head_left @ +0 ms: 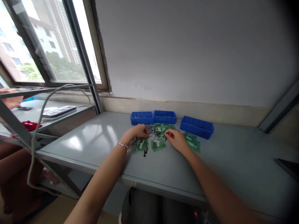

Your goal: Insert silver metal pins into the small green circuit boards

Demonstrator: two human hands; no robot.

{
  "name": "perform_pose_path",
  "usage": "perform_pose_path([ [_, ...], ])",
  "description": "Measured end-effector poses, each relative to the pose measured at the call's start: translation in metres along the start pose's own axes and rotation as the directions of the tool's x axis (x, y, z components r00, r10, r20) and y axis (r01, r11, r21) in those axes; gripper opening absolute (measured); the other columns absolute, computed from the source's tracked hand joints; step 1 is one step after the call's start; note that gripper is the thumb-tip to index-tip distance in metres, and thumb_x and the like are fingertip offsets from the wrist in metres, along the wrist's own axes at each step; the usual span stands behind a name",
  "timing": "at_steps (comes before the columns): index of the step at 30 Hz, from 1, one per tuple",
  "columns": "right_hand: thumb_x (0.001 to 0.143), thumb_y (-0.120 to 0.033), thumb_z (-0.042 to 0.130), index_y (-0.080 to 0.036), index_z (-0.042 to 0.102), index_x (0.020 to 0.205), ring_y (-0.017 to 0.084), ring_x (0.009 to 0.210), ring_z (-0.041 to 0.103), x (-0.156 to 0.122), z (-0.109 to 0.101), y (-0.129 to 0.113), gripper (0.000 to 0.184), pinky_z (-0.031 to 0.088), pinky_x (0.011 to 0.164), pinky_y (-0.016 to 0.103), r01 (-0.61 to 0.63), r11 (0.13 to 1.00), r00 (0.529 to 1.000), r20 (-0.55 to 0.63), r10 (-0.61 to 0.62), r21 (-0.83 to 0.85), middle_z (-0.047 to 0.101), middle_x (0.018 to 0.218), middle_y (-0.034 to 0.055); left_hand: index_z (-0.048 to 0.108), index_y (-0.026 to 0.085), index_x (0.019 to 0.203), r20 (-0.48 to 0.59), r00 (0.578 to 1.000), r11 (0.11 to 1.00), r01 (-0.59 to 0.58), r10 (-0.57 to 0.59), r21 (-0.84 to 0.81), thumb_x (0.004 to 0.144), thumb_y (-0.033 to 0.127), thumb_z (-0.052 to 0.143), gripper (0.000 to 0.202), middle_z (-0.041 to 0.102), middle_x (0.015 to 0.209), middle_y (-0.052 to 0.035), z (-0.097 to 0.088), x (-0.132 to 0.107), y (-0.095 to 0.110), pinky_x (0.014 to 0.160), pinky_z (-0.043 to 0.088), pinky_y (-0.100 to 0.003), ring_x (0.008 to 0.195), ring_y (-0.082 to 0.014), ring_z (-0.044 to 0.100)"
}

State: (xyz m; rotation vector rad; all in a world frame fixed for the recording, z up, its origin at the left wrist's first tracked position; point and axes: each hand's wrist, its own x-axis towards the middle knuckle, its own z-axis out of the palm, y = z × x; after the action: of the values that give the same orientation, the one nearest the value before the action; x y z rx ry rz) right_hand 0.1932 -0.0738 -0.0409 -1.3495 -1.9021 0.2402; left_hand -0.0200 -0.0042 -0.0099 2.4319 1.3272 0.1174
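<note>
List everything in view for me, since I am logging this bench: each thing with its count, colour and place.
Bins: three, blue, in a row at the table's back by the wall.
Small bags: several, green, spread between and beside the hands.
Metal parts: a pile, silver, behind the bags.
Small black pieces: a few, front of the left bag.
Table: one, grey.
Power strip: one, white, on the left shelf.
Red item: one, left shelf.
Another person's hand: far left.
Bracelet: one, silver, left wrist.
Left hand: curled on the metal parts.
Right hand: fingers pinched over the bags.
</note>
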Motion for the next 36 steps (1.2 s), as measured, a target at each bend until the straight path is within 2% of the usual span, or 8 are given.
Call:
perform_pose_path([
  [5, 0.075, -0.022, 0.046, -0.019, 0.056, 0.072, 0.012, 0.050, 0.047, 0.000, 0.001, 0.002, 0.010, 0.032, 0.050, 0.021, -0.001, 1.000, 1.000, 0.014, 0.001, 0.012, 0.054, 0.056, -0.0021, 0.064, 0.015, 0.069, -0.100, 0.992, 0.997, -0.074, 0.071, -0.027, 0.058, 0.020, 0.052, 0.016, 0.063, 0.070, -0.0035, -0.003, -0.001, 0.005, 0.058, 0.038, -0.021, 0.063, -0.0135, 0.054],
  [11, 0.074, -0.023, 0.048, -0.019, 0.056, 0.076, 0.011, 0.049, 0.045, 0.000, 0.001, 0.003, 0.009, 0.032, 0.050, 0.021, -0.015, 1.000, 1.000, 0.011, 0.015, 0.018, 0.049, 0.053, -0.0031, 0.061, 0.014, 0.072, -0.190, 0.967, 0.947, -0.214, 0.170, -0.239, 0.063, 0.023, 0.053, 0.015, 0.062, 0.070, -0.0017, -0.003, 0.000, 0.014, 0.057, 0.039, -0.020, 0.062, -0.0113, 0.054],
  [19, 0.071, -0.026, 0.054, -0.019, 0.056, 0.086, 0.012, 0.049, 0.045, 0.000, 0.003, 0.002, 0.016, 0.031, 0.049, 0.021, -0.032, 0.999, 0.999, 0.019, 0.032, 0.038, 0.048, 0.052, -0.0036, 0.059, 0.011, 0.077, -0.255, 0.938, 0.836, -0.327, 0.233, -0.440, 0.066, 0.025, 0.055, 0.018, 0.060, 0.071, -0.0037, 0.017, 0.005, 0.035, 0.057, 0.042, -0.019, 0.062, -0.0093, 0.053],
  [25, 0.073, -0.025, 0.053, -0.018, 0.059, 0.074, 0.010, 0.047, 0.043, 0.001, 0.003, 0.000, 0.009, 0.028, 0.047, 0.020, -0.011, 1.000, 1.000, 0.019, 0.011, 0.000, 0.046, 0.050, -0.0036, 0.057, 0.012, 0.078, -0.303, 0.926, 0.848, -0.340, 0.226, -0.408, 0.066, 0.024, 0.056, 0.017, 0.058, 0.066, -0.0017, 0.030, 0.007, 0.041, 0.055, 0.041, -0.018, 0.061, -0.0089, 0.052],
  [36, 0.077, -0.026, 0.048, -0.018, 0.058, 0.072, 0.010, 0.048, 0.043, 0.001, 0.004, 0.000, 0.014, 0.028, 0.048, 0.020, 0.034, 0.999, 0.999, 0.011, -0.035, 0.027, 0.049, 0.053, -0.0028, 0.057, 0.011, 0.078, -0.375, 0.904, 0.871, -0.342, 0.203, -0.353, 0.065, 0.022, 0.057, 0.017, 0.057, 0.064, 0.0002, 0.027, 0.003, 0.050, 0.052, 0.037, -0.018, 0.053, -0.0068, 0.047],
])
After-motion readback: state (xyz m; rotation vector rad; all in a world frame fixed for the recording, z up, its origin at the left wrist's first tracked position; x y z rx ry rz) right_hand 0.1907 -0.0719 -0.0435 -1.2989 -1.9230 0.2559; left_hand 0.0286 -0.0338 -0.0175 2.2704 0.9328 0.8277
